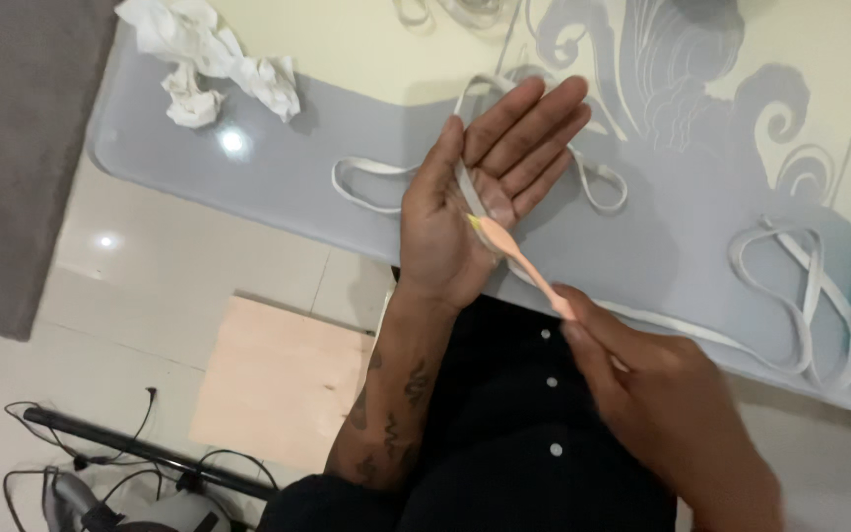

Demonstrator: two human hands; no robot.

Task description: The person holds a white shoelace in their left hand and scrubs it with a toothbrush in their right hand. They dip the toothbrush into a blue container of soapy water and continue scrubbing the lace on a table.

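The left hand (475, 187) is lying flat and released, palm up, so white elastic (468, 187) is draping across it; the right hand (662, 394), at 5 o'clock, is pinching an orange stick (524, 261) onto the palm, above the table (278, 167)

The person wears a black garment (504, 433) that fills the lower middle of the view, around 6 o'clock. Down its front runs a row of small white round buttons (551, 380) (three show clearly, one above the other). The left sleeve (317, 502) is black too and is pushed up, its edge lying near 7 o'clock, so the forearm above it is bare. Dark tattoo markings (401, 404) run along that bare left forearm: curling, script-like shapes, too small to make out. The left hand (475, 207) is bare, with no ring or watch showing. The right hand (672, 424), toward 4 o'clock, is also bare and somewhat blurred.
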